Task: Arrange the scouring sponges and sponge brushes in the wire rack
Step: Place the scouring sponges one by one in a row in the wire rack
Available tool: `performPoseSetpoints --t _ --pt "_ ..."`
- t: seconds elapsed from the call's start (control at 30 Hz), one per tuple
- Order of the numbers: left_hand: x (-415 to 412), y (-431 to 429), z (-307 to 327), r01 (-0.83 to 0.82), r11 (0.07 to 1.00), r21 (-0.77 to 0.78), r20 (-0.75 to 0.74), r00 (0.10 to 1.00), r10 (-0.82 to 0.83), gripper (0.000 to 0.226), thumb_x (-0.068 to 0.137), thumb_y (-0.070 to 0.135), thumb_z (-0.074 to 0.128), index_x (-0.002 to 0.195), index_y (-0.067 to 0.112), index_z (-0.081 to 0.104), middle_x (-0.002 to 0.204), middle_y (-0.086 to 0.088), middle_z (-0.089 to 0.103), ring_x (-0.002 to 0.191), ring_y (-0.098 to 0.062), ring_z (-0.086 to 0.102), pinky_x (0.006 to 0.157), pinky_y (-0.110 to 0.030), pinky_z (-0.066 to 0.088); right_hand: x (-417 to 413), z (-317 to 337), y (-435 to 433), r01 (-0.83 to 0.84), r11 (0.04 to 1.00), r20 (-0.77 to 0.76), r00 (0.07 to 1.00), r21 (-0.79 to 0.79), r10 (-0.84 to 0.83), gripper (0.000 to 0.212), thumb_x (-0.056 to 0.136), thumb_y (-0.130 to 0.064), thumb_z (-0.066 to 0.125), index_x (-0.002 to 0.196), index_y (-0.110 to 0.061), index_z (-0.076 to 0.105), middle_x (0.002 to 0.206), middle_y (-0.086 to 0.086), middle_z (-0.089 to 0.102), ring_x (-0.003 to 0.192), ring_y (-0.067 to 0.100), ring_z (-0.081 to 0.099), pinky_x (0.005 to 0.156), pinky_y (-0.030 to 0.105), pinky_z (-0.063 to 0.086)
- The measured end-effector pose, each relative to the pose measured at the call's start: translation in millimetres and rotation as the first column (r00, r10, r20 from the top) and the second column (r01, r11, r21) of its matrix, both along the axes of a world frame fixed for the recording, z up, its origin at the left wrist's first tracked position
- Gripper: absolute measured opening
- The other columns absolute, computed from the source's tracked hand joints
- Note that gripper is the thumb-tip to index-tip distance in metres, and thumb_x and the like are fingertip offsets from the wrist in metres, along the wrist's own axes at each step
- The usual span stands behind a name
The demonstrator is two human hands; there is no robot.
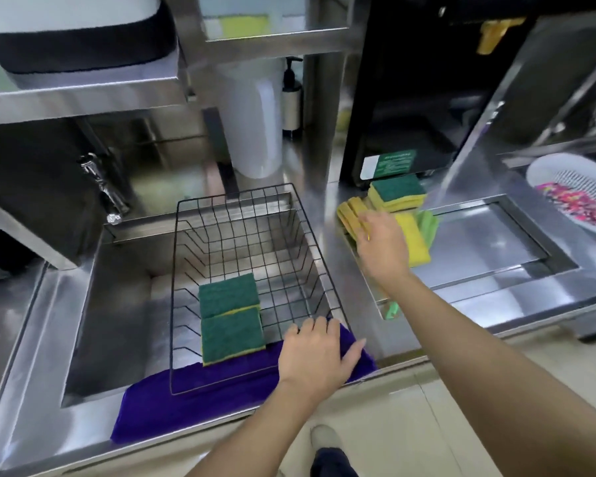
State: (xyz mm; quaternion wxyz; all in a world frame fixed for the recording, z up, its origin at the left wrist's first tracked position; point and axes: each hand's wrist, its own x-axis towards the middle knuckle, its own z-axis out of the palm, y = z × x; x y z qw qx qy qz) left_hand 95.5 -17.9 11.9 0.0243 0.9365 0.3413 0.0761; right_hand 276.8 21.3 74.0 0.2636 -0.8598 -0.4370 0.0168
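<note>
A black wire rack [241,270] sits in the steel sink [117,304] at the centre of the frame, its near edge over a purple cloth [186,401] draped on the sink's front rim. Inside the rack lie two scouring sponges [231,316], green side up, one overlapping the other, toward the near side.

The left hand [315,352] rests flat, fingers spread, on the rack's near right corner and the cloth; it grips nothing that I can make out. The right hand [381,242] reaches to the pile of sponges [398,197] on the tabletop [358,325] right of centre, its fingers down on the yellow ones; whether they have closed on one cannot be told.

That pile holds a stack with a green top, several yellow pieces on edge, and something light green behind; motion blur and the hand prevent an exact count. A green handle [392,311] shows below the right wrist. A white colander [575,194] is cut off at the right edge.
</note>
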Motion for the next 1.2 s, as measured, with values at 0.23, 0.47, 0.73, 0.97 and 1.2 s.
performPoseSetpoints --t 0.23,0.47,0.73,0.97,1.2 --pt "2 2 -5 -0.024 0.997 0.067 0.033 0.999 0.022 0.055 0.084 0.059 0.034 0.072 0.015 0.065 0.070 -0.002 0.064 0.064 -0.023 0.061 0.053 -0.034 0.048 35 -33 -33 0.277 0.904 -0.027 0.953 -0.325 -0.301 0.070 0.080 -0.046 0.063 0.135 -0.015 0.032 0.148 0.017 0.028 0.134 0.037 0.030 0.102 0.050 0.031" --pt "0 1 -6 -0.036 0.996 0.076 0.042 0.999 0.033 0.056 0.084 0.061 0.034 0.073 0.016 0.066 0.071 -0.001 0.065 0.065 -0.022 0.061 0.055 -0.035 0.048 34 -26 -32 0.330 0.925 -0.128 0.926 -0.187 -0.356 0.063 0.076 -0.018 0.064 0.128 -0.001 0.032 0.131 0.024 0.041 0.117 0.044 0.041 0.096 0.050 0.040" --pt "-16 3 -6 -0.033 0.992 0.124 0.100 0.995 0.021 0.057 0.083 0.063 0.034 0.070 0.017 0.064 0.068 0.001 0.063 0.062 -0.021 0.060 0.056 -0.032 0.047 14 21 -5 0.296 0.928 -0.367 0.909 0.227 -0.200 0.056 0.075 -0.018 0.062 0.125 -0.004 0.041 0.126 0.016 0.046 0.112 0.031 0.048 0.092 0.041 0.040" --pt "-75 16 -17 -0.008 0.973 0.232 0.073 0.997 -0.009 0.052 0.083 0.060 0.040 0.091 0.016 0.066 0.076 -0.002 0.063 0.069 -0.023 0.057 0.063 -0.035 0.047 -44 24 39 0.070 0.964 -0.389 0.921 0.256 0.037 0.058 0.075 -0.015 0.062 0.129 -0.007 0.041 0.124 0.016 0.049 0.113 0.031 0.048 0.096 0.039 0.040" --pt "-121 24 -24 -0.064 0.946 0.319 0.161 0.987 0.012 0.048 0.083 0.056 0.055 0.097 0.011 0.066 0.080 -0.003 0.061 0.070 -0.024 0.055 0.066 -0.035 0.045 -94 8 66 -0.083 0.980 -0.462 0.873 0.179 0.158 0.053 0.079 -0.015 0.061 0.129 -0.009 0.042 0.123 0.013 0.046 0.098 0.019 0.046 0.083 0.025 0.035"
